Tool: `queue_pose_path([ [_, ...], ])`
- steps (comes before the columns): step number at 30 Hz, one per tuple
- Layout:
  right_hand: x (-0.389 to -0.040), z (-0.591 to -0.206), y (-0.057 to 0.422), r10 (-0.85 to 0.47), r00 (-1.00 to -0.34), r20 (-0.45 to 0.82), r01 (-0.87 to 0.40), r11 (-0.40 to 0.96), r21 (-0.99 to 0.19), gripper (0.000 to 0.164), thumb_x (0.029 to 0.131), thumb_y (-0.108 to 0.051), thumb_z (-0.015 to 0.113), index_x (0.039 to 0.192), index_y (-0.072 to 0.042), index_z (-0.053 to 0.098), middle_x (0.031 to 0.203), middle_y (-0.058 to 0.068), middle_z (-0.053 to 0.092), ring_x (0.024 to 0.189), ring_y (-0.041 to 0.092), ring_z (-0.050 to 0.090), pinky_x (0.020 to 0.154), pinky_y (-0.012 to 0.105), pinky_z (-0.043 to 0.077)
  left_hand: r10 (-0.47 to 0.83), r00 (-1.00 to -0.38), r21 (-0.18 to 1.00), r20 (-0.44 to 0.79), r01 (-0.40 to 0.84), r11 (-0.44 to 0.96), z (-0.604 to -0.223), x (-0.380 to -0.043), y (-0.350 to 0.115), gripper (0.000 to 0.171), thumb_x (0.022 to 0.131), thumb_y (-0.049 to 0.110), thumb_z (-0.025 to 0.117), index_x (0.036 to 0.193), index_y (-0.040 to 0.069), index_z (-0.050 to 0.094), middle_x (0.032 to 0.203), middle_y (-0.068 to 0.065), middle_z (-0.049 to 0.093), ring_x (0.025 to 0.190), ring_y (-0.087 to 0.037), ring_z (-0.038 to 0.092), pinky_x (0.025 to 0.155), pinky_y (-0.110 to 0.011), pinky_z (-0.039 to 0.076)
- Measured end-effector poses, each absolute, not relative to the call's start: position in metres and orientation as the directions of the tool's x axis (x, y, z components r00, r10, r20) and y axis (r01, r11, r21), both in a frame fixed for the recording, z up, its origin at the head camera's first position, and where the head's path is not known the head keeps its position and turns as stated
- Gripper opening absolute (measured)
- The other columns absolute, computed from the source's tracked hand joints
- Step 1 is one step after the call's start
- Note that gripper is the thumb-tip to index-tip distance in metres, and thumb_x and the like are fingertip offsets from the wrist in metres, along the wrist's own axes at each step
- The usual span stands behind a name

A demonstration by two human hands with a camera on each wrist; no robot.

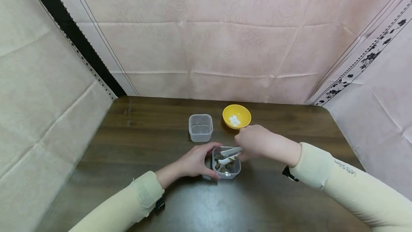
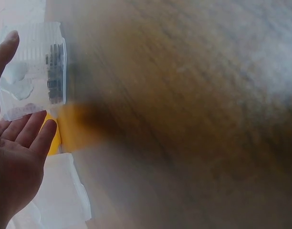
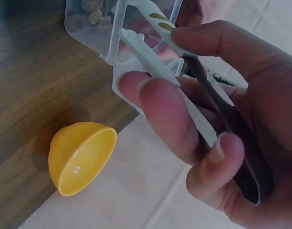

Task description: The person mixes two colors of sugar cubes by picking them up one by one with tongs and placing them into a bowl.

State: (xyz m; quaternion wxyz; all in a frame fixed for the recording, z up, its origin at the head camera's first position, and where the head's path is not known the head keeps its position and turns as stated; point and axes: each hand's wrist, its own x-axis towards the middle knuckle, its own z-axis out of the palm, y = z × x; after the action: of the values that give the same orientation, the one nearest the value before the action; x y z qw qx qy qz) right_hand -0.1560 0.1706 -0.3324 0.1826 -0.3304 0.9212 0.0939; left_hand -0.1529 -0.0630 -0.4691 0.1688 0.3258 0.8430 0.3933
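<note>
My right hand (image 1: 257, 142) holds a pair of tongs (image 3: 151, 62) with white plastic ends and a metal spring handle. The spread white ends reach into a clear plastic container (image 1: 236, 174), over several small brown cubes (image 1: 223, 168) on its bottom. In the left wrist view the white ends sit above the dark layer of cubes. My left hand (image 1: 196, 160) holds this container at its left side, thumb at the front corner and fingers at the back one. In the left wrist view the container stands between the thumb and the fingers (image 2: 29, 131).
Behind the left hand stands a second clear container (image 1: 200, 137). A yellow bowl (image 1: 227, 112) with several white pieces (image 1: 234, 120) sits close beyond the right hand. The brown wooden table (image 1: 145, 124) is bordered by pale cloth hangings (image 1: 209, 56) at the back and sides.
</note>
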Motion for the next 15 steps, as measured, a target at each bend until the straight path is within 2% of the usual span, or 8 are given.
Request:
queue_pose_path([
  [8,-0.153,-0.337,0.163,-0.611,-0.705,-0.361,-0.688,0.713,0.138,0.024,0.088,-0.034,0.085,0.081,-0.014,0.073,0.064,-0.005,0.059,0.058,0.014,0.05,0.054,0.03,0.053,0.683,-0.73,0.775,-0.03,0.415,0.478,-0.468,-0.154,-0.063,0.096,0.077,0.042,0.098,0.156,0.017,0.049,0.147,0.001,0.063,0.129,-0.015,0.06,0.115,-0.044,0.05],
  [15,-0.149,-0.34,0.158,-0.628,-0.696,-0.35,-0.697,0.708,0.115,0.021,0.087,-0.031,0.088,0.087,-0.013,0.078,0.064,-0.006,0.06,0.057,0.013,0.049,0.055,0.026,0.049,0.689,-0.725,0.776,-0.024,0.421,0.47,-0.468,-0.152,-0.063,0.095,0.078,0.04,0.098,0.156,0.018,0.049,0.147,0.001,0.064,0.13,-0.017,0.061,0.115,-0.044,0.05],
])
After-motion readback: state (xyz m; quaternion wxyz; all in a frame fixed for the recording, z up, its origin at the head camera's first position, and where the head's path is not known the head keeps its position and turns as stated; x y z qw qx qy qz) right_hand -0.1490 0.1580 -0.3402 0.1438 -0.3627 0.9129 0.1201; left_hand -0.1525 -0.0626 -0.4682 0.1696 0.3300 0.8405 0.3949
